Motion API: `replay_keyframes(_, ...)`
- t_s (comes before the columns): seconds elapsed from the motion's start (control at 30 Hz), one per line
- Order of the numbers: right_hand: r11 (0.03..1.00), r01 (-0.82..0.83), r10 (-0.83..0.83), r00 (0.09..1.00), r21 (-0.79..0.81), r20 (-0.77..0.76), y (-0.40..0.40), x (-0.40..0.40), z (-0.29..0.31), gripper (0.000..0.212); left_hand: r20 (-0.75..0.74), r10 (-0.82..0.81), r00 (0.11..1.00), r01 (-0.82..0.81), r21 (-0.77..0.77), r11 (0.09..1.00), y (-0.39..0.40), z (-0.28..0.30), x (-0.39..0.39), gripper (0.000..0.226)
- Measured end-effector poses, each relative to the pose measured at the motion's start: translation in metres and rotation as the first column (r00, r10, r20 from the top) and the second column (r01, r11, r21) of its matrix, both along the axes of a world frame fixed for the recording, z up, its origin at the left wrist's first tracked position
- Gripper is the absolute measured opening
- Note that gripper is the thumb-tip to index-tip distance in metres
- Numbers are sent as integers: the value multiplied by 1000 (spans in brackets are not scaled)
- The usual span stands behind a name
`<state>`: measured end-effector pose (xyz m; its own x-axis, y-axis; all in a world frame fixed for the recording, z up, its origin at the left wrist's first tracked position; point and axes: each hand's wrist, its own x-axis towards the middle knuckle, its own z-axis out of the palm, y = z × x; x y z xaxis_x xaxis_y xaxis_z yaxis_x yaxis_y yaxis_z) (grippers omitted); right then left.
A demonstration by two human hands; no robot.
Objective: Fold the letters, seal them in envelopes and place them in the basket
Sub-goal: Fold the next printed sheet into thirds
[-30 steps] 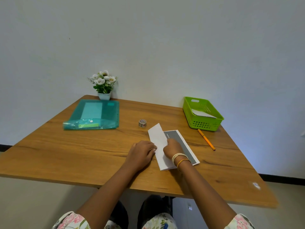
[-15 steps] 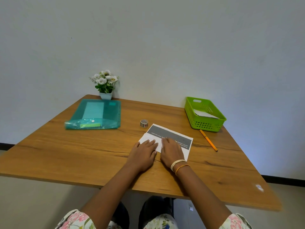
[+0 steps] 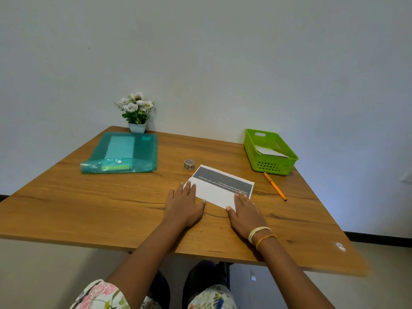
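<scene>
**Both hands flat on folded letter, centre of counter**

Folded white paper letter with a dark grey printed band [image 3: 219, 188] lies flat on the wooden counter [image 3: 89, 204], centre of frame, grey band on the far side, text upside down to the camera.

Left hand [image 3: 184, 205]: fingers straight, palm down, fingertips on the letter's left end, heel on the counter. Right hand [image 3: 244, 211]: fingers straight, palm down, pressing the letter's lower right corner. Neither hand grips anything. White and orange bands on the right wrist.

Green plastic slotted basket [image 3: 270, 152] at right centre of frame, near the wall, well apart from the letter; white paper inside it. Orange pencil [image 3: 275, 186] lies on the counter between basket and letter, touching neither. Small roll of patterned tape [image 3: 189, 164] sits just beyond the letter's upper left corner. Translucent teal plastic document folder [image 3: 122, 153] left of centre. Small white pot of white flowers [image 3: 136, 112] behind it against the wall.
</scene>
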<state>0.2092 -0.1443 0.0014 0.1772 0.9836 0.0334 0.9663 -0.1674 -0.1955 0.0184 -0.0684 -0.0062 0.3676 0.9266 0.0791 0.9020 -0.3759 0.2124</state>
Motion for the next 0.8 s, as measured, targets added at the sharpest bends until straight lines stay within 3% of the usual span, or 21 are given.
replay_keyframes(0.13, 996, -77, 79, 996, -44, 33, -5, 8, 10, 61, -17, 0, 1000, 0, -2, 1000, 1, 2, -1, 75)
replay_keyframes(0.3, 986, -163, 158, 977, 22, 144, -11, 10, 33, 52, 30, 23, 999, -24, 13, 1000, -2, 5, 0, 74)
replay_keyframes(0.53, 984, -175, 174, 950, -18, 260, -9, 2, 40, 68, 132, -52, 990, 49, 27, 998, -2, 7, -5, 43)
replay_keyframes(0.67, 986, -169, 164, 953, -3, 255, -20, -8, 26, 92, 123, -58, 991, 52, 49, 997, -1, 7, -7, 40)
replay_keyframes(0.8, 982, -189, 175, 947, 27, 270, -27, -15, 20, 91, 208, -18, 978, -2, 94, 996, -2, 10, -4, 37)
